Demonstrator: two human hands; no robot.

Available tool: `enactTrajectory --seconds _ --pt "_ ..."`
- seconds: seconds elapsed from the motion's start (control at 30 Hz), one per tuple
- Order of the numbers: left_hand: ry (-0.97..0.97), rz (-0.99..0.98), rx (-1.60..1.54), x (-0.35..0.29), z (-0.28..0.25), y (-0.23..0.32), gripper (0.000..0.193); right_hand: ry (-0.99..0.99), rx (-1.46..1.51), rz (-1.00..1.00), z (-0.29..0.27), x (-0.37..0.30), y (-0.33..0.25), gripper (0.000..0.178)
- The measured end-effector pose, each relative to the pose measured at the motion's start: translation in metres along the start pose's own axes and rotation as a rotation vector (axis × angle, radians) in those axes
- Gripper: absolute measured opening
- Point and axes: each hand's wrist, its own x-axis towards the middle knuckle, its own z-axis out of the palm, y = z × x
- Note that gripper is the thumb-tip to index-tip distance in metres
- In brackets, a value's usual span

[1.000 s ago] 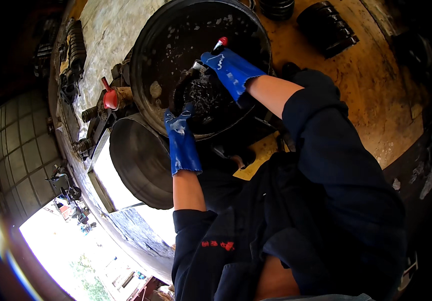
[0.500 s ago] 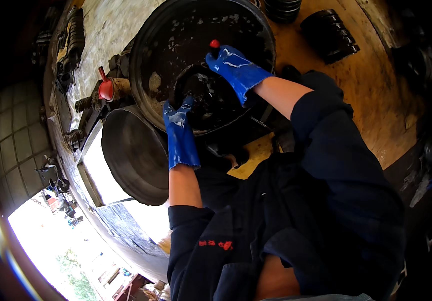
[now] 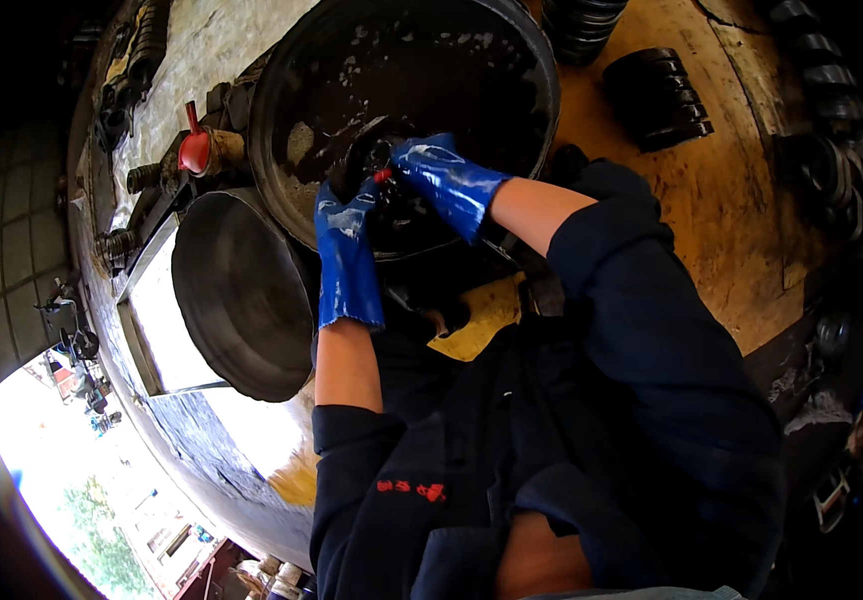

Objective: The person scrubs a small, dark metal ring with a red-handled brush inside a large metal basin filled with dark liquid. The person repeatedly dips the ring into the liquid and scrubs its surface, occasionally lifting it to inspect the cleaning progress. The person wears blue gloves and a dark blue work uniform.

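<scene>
The blue-rubber-gloved right hand point(image 3: 443, 183) has been brought beside the blue-rubber-gloved left hand point(image 3: 347, 230); between them a red-tipped tool point(image 3: 382, 175) is seen, a dark round part point(image 3: 363, 152) just beyond. Neither grip's closure can be told.

My left glove point(image 3: 347, 228) and right glove point(image 3: 443, 180) are blue, streaked with white; the tool point(image 3: 382, 175) is red-tipped. My jacket point(image 3: 641, 285) is near-black with red marks, the tub point(image 3: 261, 150) black, pale-flecked inside.

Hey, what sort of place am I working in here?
Probably a mechanical workshop, perhaps a parts-washing spot: there's a round black basin of dark, bubbly liquid, a dark ribbed part on a stained brown surface, and more dark parts at upper right.
</scene>
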Motion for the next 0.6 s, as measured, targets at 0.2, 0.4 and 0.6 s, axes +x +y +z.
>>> enactTrajectory --seconds 0.2,0.4,0.6 --pt "0.024 -0.01 0.093 -0.011 -0.004 0.01 0.047 -0.149 0.371 0.237 -0.014 -0.021 -0.006 0.032" --pt "0.105 0.017 0.281 -0.003 -0.007 0.006 0.054 -0.349 0.909 0.196 -0.036 -0.058 -0.015 0.032" --pt "0.075 0.05 0.447 0.004 -0.025 -0.001 0.057 -0.317 1.078 0.17 -0.034 -0.052 -0.026 0.032"
